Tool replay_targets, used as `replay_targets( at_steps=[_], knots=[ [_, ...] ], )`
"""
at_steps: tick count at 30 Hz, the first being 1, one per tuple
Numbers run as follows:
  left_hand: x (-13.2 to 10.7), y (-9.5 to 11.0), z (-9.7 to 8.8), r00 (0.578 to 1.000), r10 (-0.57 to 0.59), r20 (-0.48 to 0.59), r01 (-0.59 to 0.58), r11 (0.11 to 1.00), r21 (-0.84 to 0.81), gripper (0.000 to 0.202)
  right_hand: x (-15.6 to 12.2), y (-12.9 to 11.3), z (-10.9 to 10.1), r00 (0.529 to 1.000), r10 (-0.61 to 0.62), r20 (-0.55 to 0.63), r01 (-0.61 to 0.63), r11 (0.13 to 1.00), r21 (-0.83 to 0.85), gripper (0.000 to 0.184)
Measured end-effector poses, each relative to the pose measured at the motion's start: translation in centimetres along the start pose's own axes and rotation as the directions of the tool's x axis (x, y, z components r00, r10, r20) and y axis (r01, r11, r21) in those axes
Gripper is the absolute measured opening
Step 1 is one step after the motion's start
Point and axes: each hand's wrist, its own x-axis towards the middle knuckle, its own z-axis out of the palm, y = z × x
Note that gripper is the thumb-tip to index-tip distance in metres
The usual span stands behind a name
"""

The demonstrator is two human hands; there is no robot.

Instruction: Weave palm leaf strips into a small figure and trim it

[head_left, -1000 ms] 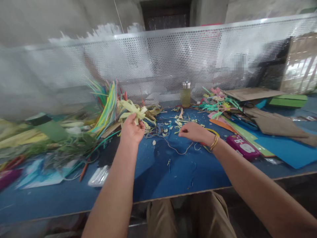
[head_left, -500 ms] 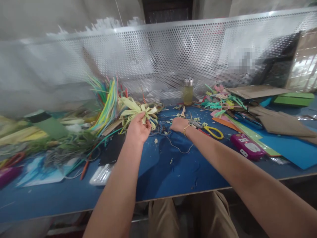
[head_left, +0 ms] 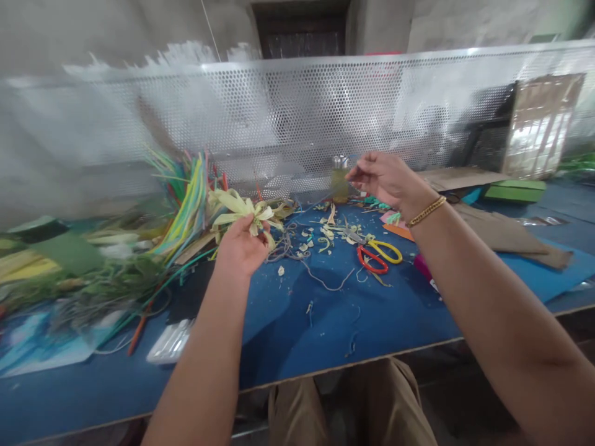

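My left hand point(head_left: 240, 246) is closed round the base of a pale yellow paper flower point(head_left: 242, 207), holding it just above the blue table point(head_left: 297, 322). My right hand point(head_left: 388, 178) is raised above the table with thumb and fingers pinched together; a thin thread seems to run down from it toward the tangle of string point(head_left: 288, 244) by the flower, but what the fingers hold is too small to name. A gold bangle sits on the right wrist. Scissors with a red and a yellow handle point(head_left: 374, 254) lie on the table below the right forearm.
A heap of coloured paper strips point(head_left: 186, 204) and green scraps fills the left side. A small glass bottle point(head_left: 340, 179) stands at the perforated metal screen point(head_left: 297, 118). Brown card, blue and green sheets lie at the right. Paper clippings litter the middle. A clear plastic box point(head_left: 170, 342) lies front left.
My right hand has lifted from the table by the scissors and risen up to the right, fingers pinched. The left hand keeps hold of the flower. The view has shifted a little.
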Motion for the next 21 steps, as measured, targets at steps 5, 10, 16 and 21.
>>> replay_targets(
  at_steps=[5, 10, 16, 21],
  knots=[
    [-0.5, 0.1, 0.2, 0.990, -0.022, 0.141, 0.021, 1.000, 0.011, 0.012, -0.4, -4.3, -2.6, 0.982, -0.166, -0.093, 0.174, 0.981, 0.082, 0.021],
    [-1.3, -0.8, 0.8, 0.977, -0.050, 0.205, 0.018, 0.988, 0.154, 0.019, -1.5, -1.0, -0.9, 0.986, -0.108, 0.129, 0.146, 0.931, -0.335, 0.016],
    [-1.7, -3.2, 1.2, 0.963, -0.109, 0.245, -0.041, 0.841, 0.539, 0.015, -3.7, 7.0, 3.2, 0.953, 0.046, 0.300, 0.138, 0.815, -0.563, 0.020],
    [-1.7, -4.4, 1.1, 0.956, -0.113, 0.270, -0.088, 0.770, 0.632, 0.014, -4.7, 7.7, 3.9, 0.958, 0.011, 0.285, 0.165, 0.794, -0.585, 0.014]
  ],
)
